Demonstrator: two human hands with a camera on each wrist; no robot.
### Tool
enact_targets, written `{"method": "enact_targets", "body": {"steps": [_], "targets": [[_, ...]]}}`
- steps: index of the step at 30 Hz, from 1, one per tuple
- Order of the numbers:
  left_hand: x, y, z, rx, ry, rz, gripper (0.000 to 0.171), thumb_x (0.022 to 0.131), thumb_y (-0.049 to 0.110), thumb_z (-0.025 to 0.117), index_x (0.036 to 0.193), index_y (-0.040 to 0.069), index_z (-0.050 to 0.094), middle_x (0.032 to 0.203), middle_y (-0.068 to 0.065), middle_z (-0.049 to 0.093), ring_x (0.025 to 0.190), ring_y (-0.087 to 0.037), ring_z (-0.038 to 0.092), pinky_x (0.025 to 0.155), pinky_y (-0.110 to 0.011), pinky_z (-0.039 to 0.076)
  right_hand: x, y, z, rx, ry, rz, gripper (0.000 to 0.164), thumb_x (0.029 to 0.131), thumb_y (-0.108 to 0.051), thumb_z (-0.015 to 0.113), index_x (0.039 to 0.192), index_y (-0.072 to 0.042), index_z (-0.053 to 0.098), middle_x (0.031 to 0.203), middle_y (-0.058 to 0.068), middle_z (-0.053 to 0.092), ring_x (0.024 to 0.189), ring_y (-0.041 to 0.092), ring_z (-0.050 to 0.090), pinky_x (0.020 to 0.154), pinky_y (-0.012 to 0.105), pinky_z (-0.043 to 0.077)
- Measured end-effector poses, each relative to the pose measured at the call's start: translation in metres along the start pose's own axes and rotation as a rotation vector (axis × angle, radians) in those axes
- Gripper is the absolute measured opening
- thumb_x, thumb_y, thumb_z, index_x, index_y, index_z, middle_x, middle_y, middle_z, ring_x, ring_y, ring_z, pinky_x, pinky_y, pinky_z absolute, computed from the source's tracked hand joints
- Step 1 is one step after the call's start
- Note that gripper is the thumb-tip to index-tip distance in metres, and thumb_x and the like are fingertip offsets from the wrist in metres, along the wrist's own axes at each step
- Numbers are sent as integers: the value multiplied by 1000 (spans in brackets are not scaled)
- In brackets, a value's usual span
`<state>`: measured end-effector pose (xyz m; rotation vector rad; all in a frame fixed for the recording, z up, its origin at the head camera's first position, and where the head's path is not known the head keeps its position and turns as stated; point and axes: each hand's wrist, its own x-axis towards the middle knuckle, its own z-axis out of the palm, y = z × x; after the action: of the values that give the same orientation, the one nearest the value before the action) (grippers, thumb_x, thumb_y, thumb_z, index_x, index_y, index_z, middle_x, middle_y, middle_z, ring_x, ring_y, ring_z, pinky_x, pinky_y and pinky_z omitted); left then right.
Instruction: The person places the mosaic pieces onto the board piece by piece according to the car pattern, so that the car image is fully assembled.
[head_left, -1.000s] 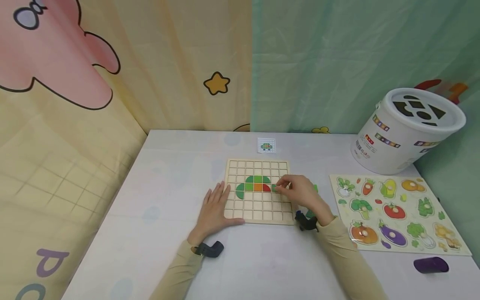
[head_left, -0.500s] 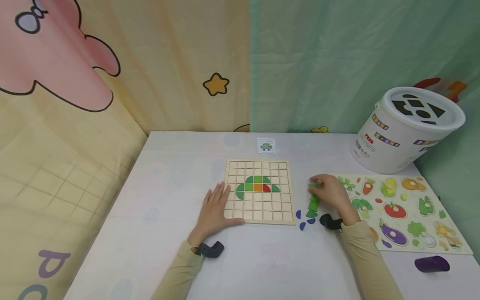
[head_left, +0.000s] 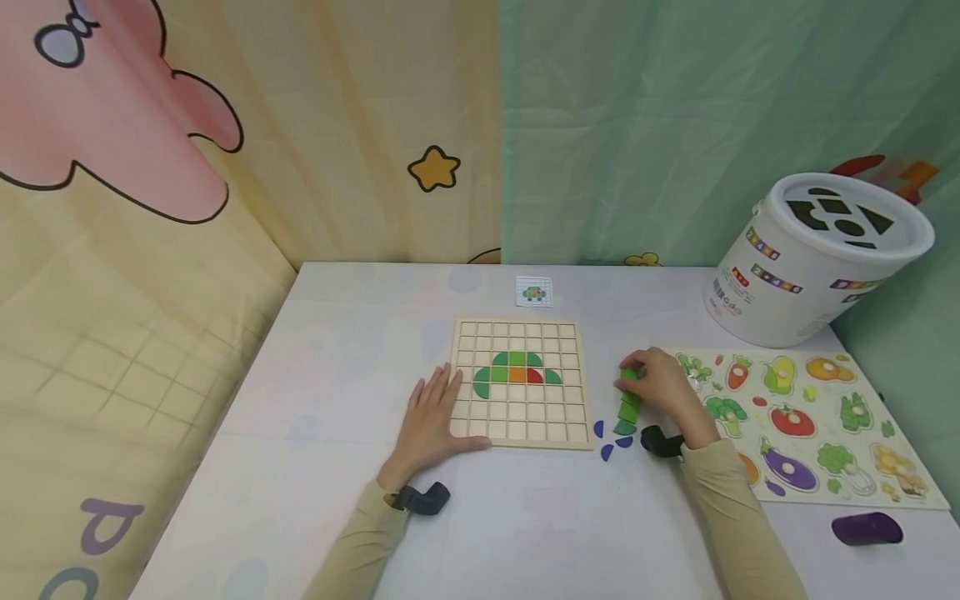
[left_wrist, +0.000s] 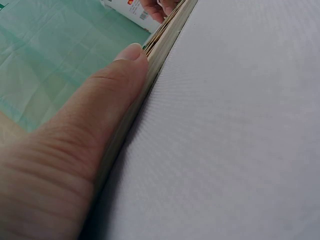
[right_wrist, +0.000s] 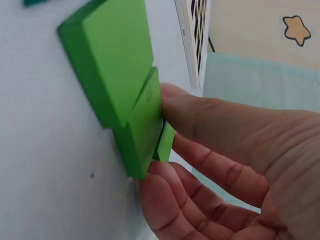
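A wooden grid board [head_left: 517, 421] lies mid-table in the head view, with green, orange and red tiles in some of its squares. My left hand [head_left: 427, 425] rests with straight fingers along its left edge, the thumb [left_wrist: 107, 92] against the near edge. To the right of the board, my right hand [head_left: 663, 383] pinches a green square tile [right_wrist: 142, 125] between thumb and fingers. That tile is one of an overlapping row of green tiles [head_left: 628, 408]. A darker green curved tile [head_left: 625, 427] ends the row nearest me.
Several blue pieces [head_left: 607, 452] lie beside the board's right corner. A small pattern card [head_left: 534, 292] is behind the board. At right are a vegetable puzzle board [head_left: 813, 392], a white bucket [head_left: 795, 275] and a dark purple object [head_left: 867, 529].
My right hand has left the board's right side, where a green curved tile now sits, and moved right to the row of green tiles. My left hand has stayed put.
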<state>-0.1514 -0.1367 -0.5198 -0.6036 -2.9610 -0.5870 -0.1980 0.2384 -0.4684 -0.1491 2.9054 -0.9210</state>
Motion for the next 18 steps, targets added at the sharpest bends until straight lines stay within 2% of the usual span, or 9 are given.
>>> {"method": "enact_targets", "body": {"steps": [6, 11, 18], "targets": [[1, -1, 1, 5, 14, 9, 116, 69, 76, 61, 151, 5, 22, 156, -14, 15, 143, -25, 7, 114, -44, 3, -1, 2, -5, 20, -12, -11, 26, 80, -11, 75, 97, 7, 66, 89, 16, 62, 80, 30, 55, 71, 43, 48], [1, -3, 2, 17, 4, -1, 116, 69, 77, 60, 151, 6, 20, 157, -13, 13, 143, -25, 6, 114, -43, 1, 1, 1, -5, 33, -34, -14, 25, 80, -11, 76, 94, 4, 60, 88, 14, 60, 77, 27, 52, 67, 39, 46], [2, -2, 3, 17, 1, 3, 116, 69, 78, 59, 151, 6, 20, 157, -13, 12, 143, -24, 5, 114, -43, 2, -2, 1, -5, -34, -6, 31, 22, 83, -20, 74, 95, -5, 63, 91, 14, 64, 73, 25, 56, 61, 36, 44]]}}
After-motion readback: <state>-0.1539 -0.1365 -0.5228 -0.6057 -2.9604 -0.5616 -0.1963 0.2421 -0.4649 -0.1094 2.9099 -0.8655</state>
